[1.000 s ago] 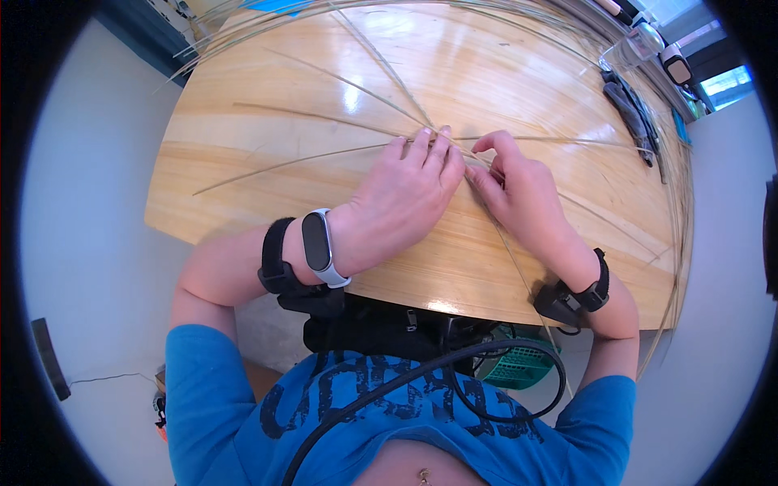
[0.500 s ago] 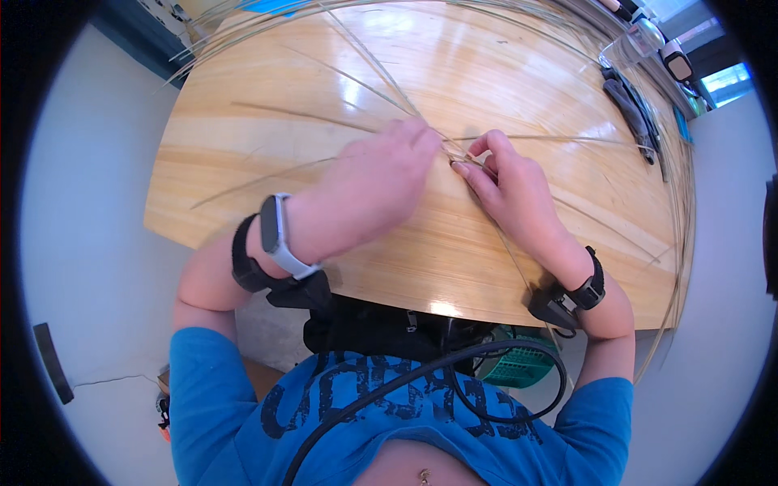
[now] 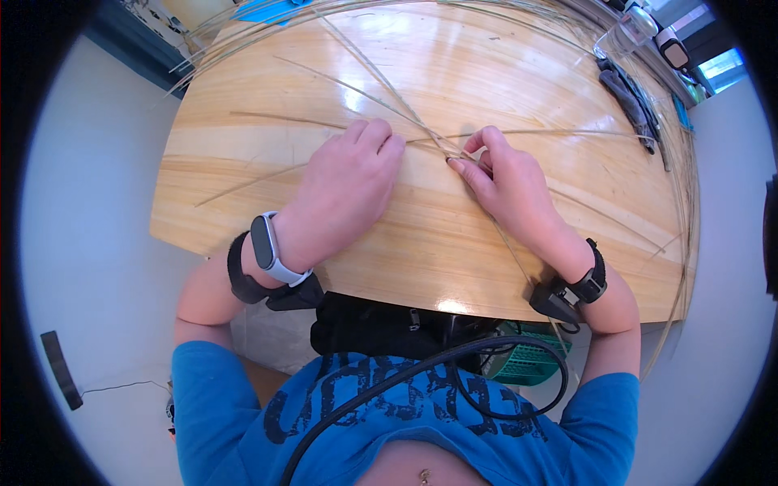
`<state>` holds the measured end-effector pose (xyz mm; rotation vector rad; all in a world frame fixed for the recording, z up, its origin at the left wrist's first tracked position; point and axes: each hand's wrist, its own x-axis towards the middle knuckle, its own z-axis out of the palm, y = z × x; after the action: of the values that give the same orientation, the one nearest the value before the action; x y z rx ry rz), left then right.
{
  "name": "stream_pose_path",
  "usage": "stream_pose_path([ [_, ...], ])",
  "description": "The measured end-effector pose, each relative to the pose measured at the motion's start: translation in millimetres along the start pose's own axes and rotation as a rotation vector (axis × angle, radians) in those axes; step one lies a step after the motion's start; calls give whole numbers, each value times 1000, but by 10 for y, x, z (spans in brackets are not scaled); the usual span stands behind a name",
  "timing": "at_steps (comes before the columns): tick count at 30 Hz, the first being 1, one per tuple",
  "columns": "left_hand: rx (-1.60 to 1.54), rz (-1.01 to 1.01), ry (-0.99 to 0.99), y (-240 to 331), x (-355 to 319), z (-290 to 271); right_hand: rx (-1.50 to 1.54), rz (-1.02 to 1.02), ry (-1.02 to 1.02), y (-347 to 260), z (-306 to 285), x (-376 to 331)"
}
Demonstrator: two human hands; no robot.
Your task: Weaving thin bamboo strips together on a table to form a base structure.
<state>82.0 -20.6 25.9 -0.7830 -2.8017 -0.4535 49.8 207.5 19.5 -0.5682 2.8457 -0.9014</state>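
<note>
Several long, thin, straw-coloured strips point(image 3: 369, 68), apparently split bamboo or cane, fan out over the table and cross near its middle. At the crossing point(image 3: 444, 142), my right hand point(image 3: 512, 182) pinches the strips between thumb and fingers. My left hand point(image 3: 344, 182) rests left of the crossing, back upward and fingers curled down. A strip point(image 3: 258, 183) runs beneath it and shows again beside its fingertips. Those fingertips are hidden, so what they grip cannot be told. One strip point(image 3: 510, 247) slants from my right hand toward the table's near edge.
The glossy wooden table point(image 3: 405, 267) carries more long strips point(image 3: 685, 219) along its right and far edges. Dark grey gloves point(image 3: 628, 101) and a clear jar point(image 3: 628, 34) are at the far right. A blue piece point(image 3: 271, 10) lies at the back; a green basket point(image 3: 527, 356) stands below.
My left hand has moved left and slightly downward, away from the crossing. My right hand keeps its pinch in nearly the same place.
</note>
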Motion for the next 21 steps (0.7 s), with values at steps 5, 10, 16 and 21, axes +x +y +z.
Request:
stream_pose_path([
  [5,-40,-30,57,-31,22,52,10,-17,21,14,9,-9],
  [10,-95,-42,116,-79,50,128,6,-17,19,16,8,-9],
  [16,-177,-54,167,-114,78,174,6,-29,32,4,11,-15],
  [21,-219,-60,200,-125,100,193,3,-21,36,8,12,-10],
])
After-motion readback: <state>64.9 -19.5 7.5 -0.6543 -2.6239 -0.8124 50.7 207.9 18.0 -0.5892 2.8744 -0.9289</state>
